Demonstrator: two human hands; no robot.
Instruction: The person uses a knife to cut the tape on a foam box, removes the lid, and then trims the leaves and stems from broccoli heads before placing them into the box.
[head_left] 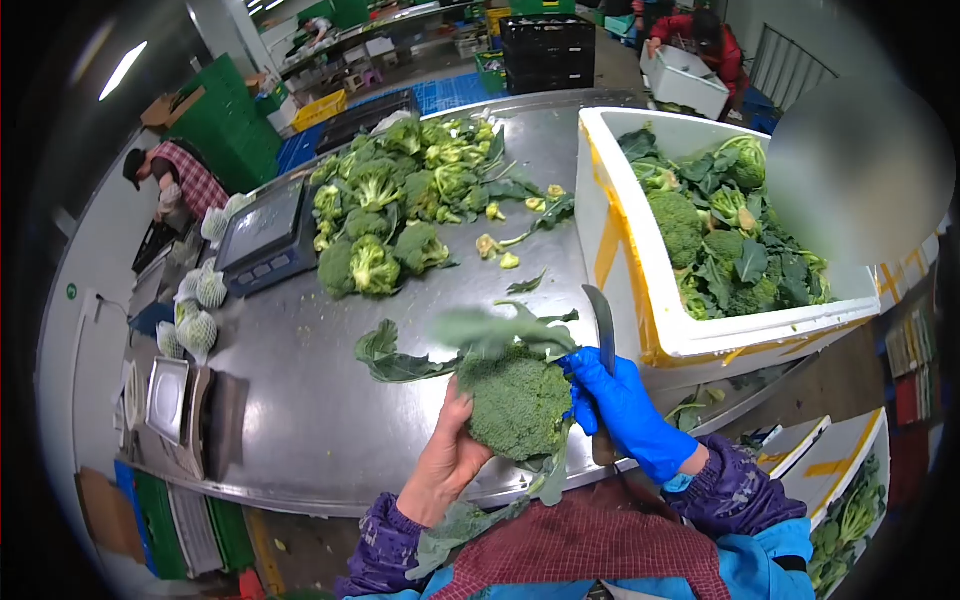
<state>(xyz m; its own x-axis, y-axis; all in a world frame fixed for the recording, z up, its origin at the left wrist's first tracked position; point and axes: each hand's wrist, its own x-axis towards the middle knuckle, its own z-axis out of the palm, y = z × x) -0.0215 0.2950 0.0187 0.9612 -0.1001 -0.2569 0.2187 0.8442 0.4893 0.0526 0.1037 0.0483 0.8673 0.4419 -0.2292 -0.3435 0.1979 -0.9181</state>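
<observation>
A large broccoli head point(518, 402) with leaves still on it is held over the front edge of the metal table point(300, 400). My bare left hand point(448, 462) grips it from the left, fingers partly hidden behind it. On my right hand point(625, 415) is a blue glove; its fingers wrap round a knife point(601, 325) whose curved blade points up, and they touch the broccoli's right side. One leaf point(490, 330) above the head is blurred. Loose leaves point(385, 355) lie or hang left of it.
Trimmed broccoli point(375, 195) is piled at the back, beside a scale point(265, 235). A white foam box point(655, 330) of broccoli stands right. Netted items point(198, 333) and a metal tray point(168, 400) sit left. One person point(185, 180) works at left, another point(700, 45) carries a box.
</observation>
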